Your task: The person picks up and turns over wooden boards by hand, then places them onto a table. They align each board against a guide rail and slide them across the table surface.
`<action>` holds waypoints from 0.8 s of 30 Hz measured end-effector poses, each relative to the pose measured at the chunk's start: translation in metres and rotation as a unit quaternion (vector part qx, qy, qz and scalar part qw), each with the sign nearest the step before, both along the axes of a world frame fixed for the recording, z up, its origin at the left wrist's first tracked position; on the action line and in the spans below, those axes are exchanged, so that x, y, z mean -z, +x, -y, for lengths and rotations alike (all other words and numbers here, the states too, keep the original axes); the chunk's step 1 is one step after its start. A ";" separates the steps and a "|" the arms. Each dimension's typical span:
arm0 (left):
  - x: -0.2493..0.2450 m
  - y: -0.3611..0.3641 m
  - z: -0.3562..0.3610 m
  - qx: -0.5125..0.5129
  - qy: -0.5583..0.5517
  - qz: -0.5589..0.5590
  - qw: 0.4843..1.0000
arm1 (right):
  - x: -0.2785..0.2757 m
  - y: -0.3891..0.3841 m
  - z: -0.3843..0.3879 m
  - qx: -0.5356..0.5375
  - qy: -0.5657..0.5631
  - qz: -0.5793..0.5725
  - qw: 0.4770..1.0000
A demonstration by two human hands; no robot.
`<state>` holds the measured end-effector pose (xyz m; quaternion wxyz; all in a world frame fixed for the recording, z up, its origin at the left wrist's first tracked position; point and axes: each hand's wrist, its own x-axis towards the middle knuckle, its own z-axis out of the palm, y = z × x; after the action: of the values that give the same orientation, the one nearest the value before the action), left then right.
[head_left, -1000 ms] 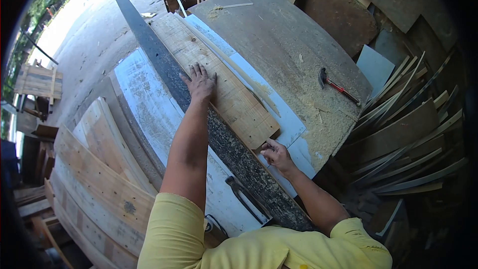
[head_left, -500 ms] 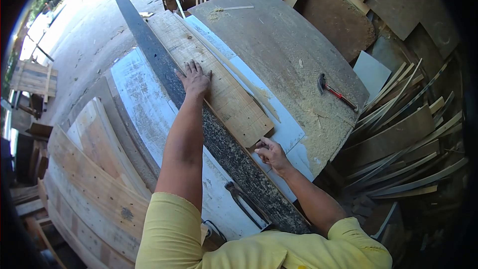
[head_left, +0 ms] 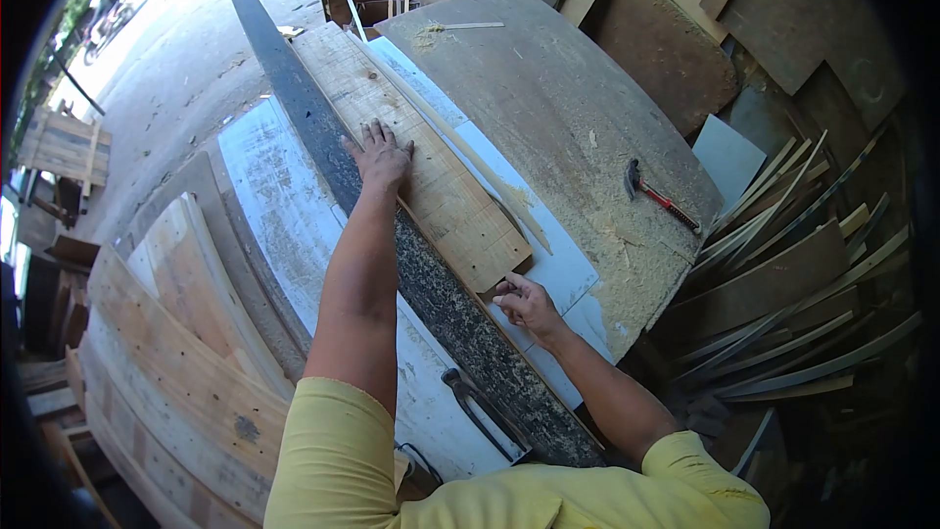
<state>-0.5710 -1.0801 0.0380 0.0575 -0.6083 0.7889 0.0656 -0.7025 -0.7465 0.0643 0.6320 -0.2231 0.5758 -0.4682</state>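
My left hand (head_left: 381, 159) lies flat with fingers spread on a pale wooden plank (head_left: 460, 220), its wrist above the plank's left edge. That plank rests lengthwise against a long dark speckled beam (head_left: 431, 269). At the plank's near end is my right hand (head_left: 529, 308), its fingers curled and thumb and forefinger close together. Whatever those fingers pinch, if anything, is too small or hidden to make out. A thin curved wooden strip (head_left: 455, 127) runs along the plank's right side, over white sheeting (head_left: 578, 279).
A claw hammer (head_left: 662, 200) with a red and black handle lies on the sawdust-strewn worktop (head_left: 587, 88). A dark metal tool (head_left: 478, 411) sits left of the beam. Curved wooden panels (head_left: 186, 333) stand at left, thin strips (head_left: 813, 323) at right.
The view has shifted slightly. My right hand stays at the plank's near end with its fingers a little more curled. My left hand keeps its place on the plank.
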 end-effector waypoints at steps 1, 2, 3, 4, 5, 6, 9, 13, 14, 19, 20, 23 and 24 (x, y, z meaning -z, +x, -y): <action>-0.001 0.000 0.001 0.000 -0.003 -0.002 1.000 | -0.001 0.001 0.001 0.002 0.003 -0.003 1.000; -0.002 0.000 0.002 0.001 0.000 0.000 1.000 | -0.001 0.001 0.002 0.002 0.000 -0.004 1.000; -0.002 0.001 0.003 0.001 0.003 0.001 1.000 | -0.001 0.002 0.002 -0.003 0.001 -0.005 1.000; 0.001 0.001 0.003 0.000 0.009 0.005 1.000 | -0.003 0.000 0.004 -0.010 0.009 -0.002 1.000; 0.001 0.001 0.004 0.000 0.005 0.005 1.000 | -0.003 -0.001 0.006 -0.010 0.007 -0.004 1.000; 0.001 0.001 0.006 0.000 0.002 0.005 1.000 | -0.004 -0.001 0.007 -0.015 0.009 -0.008 1.000; -0.001 0.003 0.013 0.000 0.008 0.010 1.000 | -0.003 0.001 0.013 -0.011 0.013 -0.011 1.000; 0.001 0.006 0.028 0.001 0.013 0.007 1.000 | -0.003 0.002 0.028 -0.010 0.020 0.002 1.000; 0.004 0.008 0.034 -0.004 0.010 -0.009 1.000 | -0.001 0.002 0.033 -0.009 0.017 0.000 1.000; -0.001 0.007 0.055 -0.004 0.010 0.006 1.000 | 0.005 0.004 0.054 -0.043 -0.003 -0.019 0.999; -0.008 0.006 0.055 -0.008 0.015 0.036 0.999 | 0.004 0.004 0.058 -0.054 -0.003 -0.028 0.998; -0.014 0.019 0.035 -0.007 -0.001 0.058 0.998 | 0.003 0.007 0.078 -0.054 0.011 -0.027 0.998; -0.011 0.022 0.028 -0.024 -0.045 0.005 0.999 | 0.002 0.009 0.086 -0.059 0.017 -0.021 0.998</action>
<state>-0.5488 -1.1079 0.0494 0.0320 -0.6297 0.7757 0.0284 -0.6938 -0.8325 0.0626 0.6501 -0.2559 0.5823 -0.4157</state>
